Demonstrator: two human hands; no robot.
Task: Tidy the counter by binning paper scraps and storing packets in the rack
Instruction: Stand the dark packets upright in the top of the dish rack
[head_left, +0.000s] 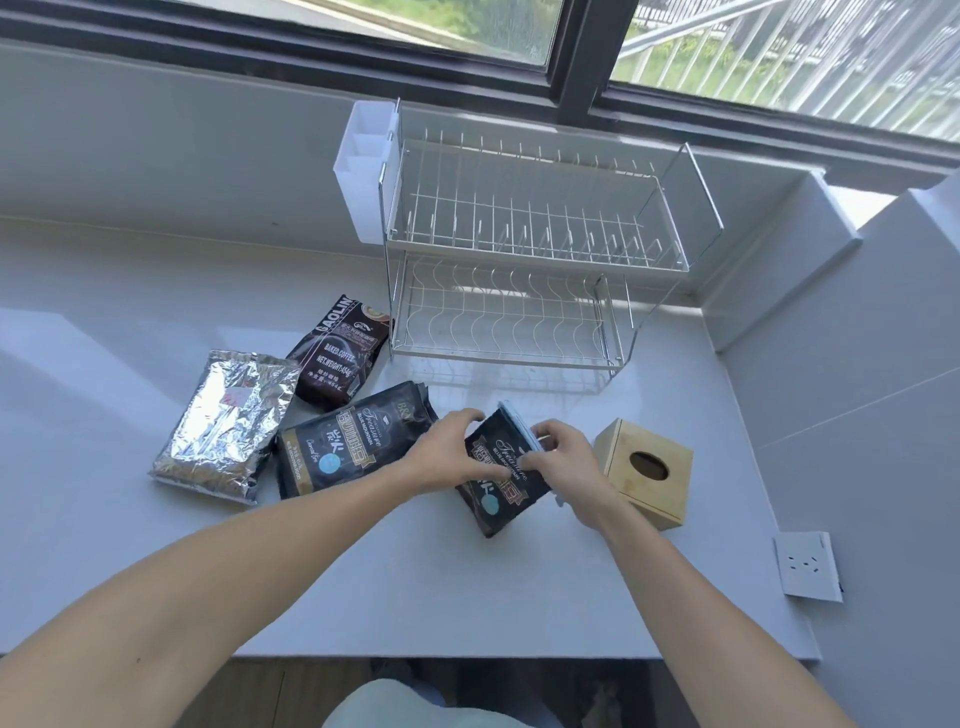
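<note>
White counter (130, 545) is backed by a 2-tier wire rack (524, 249) w/ white caddy (363, 171) at its left. Silver packet (223, 426), 2 dark coffee packets (340, 353) (353, 447) are laid left of centre. A small dark packet (493, 493) is gripped by left hand (447, 457) & right hand (566, 462), tilted, beside bamboo box (644, 467).

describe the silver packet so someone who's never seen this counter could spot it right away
Start at the white two-tier wire dish rack by the window and look toward its front left, where packets lie on the grey counter. The crinkled silver foil packet lies farthest left, the only unprinted, shiny one beside dark printed coffee bags.
</note>
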